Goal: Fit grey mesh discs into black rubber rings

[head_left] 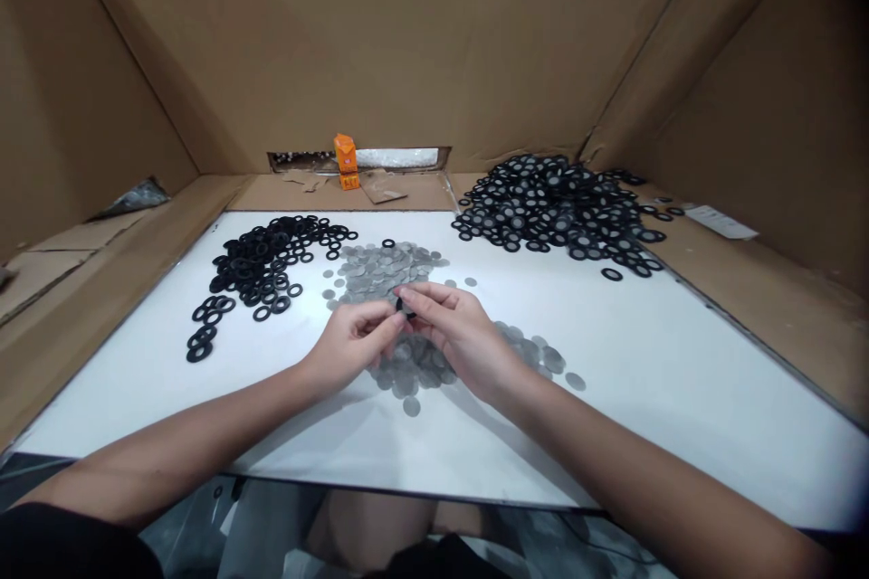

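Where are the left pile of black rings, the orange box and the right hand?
Left pile of black rings (254, 258): head view, the dense middle.
Orange box (346, 159): head view, its upper part.
Right hand (459, 324): head view, near the thumb's base.

Place: a small-parts workshop, by the look of it
Cardboard walls (407, 45): brown, enclosing three sides
Desk (652, 362): white surface, small parts in bulk
Heaps: black rings (254, 258) left, grey discs (386, 270) central, black-rimmed discs (549, 208) right

Blk ring (401, 305) btwn L hand (351, 339) & R hand (463, 332)
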Demonstrator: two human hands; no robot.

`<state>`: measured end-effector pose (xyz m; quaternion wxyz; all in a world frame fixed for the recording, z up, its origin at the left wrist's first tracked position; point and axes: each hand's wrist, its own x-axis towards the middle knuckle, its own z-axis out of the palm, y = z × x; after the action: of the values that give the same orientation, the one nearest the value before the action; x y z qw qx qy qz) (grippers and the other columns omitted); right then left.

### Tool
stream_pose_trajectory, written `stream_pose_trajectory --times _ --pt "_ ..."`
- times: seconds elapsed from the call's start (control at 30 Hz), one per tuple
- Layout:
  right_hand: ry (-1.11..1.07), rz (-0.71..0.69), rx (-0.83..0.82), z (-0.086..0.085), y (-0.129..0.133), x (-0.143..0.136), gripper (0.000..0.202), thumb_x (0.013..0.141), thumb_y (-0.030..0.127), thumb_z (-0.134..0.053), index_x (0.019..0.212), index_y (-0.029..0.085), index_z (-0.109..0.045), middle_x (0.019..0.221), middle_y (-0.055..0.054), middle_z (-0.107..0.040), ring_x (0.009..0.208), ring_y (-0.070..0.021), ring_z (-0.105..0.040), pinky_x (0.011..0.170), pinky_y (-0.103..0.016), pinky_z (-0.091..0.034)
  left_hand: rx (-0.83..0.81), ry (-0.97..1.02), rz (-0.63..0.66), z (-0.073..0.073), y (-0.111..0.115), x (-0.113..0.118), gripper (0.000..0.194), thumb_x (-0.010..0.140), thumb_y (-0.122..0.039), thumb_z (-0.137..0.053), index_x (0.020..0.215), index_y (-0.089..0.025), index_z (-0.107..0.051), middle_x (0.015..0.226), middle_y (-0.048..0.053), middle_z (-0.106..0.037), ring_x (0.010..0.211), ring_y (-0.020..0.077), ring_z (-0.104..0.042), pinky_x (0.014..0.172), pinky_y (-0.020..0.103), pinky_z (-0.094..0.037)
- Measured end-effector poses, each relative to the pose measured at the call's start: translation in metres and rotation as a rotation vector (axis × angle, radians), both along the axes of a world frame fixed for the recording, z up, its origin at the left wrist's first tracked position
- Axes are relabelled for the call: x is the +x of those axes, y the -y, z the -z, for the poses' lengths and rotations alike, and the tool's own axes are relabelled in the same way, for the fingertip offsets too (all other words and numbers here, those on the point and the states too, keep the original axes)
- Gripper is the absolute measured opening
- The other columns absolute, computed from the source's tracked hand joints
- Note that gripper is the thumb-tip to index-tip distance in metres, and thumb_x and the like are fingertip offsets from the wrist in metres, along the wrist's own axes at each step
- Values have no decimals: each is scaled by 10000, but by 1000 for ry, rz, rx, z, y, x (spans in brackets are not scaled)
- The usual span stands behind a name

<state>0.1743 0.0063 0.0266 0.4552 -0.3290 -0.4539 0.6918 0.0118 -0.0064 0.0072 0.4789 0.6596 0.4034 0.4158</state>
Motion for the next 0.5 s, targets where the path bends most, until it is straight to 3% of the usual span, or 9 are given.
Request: stream_pose_trajectory --times 0.2,0.33,0.5 --pt "59 22 10 2 2 -2 233 711 351 -777 843 179 -692 862 -34 -663 816 -154 -607 840 -312 -472 -31 70 -81 1 -3 -1 381 906 -410 -518 617 -163 -479 518 -45 -486 413 68 -456 399 182 -368" --pt "155 9 95 0 -2 3 257 756 409 -718 761 159 -663 730 -22 -607 712 -146 -568 704 -285 -469 -31 -35 11 1 -5 -5 373 914 -443 -487 686 -153 -547 549 -33 -501 440 76 -466 424 193 -360" --pt "497 12 231 -11 -4 9 230 752 373 -684 688 155 -650 625 9 -542 569 -107 -445 513 -240 -333 151 -113 -154 -5 -11 -12 265 888 -433 -549 854 -170 -562 661 -29 -520 572 93 -499 522 204 -399"
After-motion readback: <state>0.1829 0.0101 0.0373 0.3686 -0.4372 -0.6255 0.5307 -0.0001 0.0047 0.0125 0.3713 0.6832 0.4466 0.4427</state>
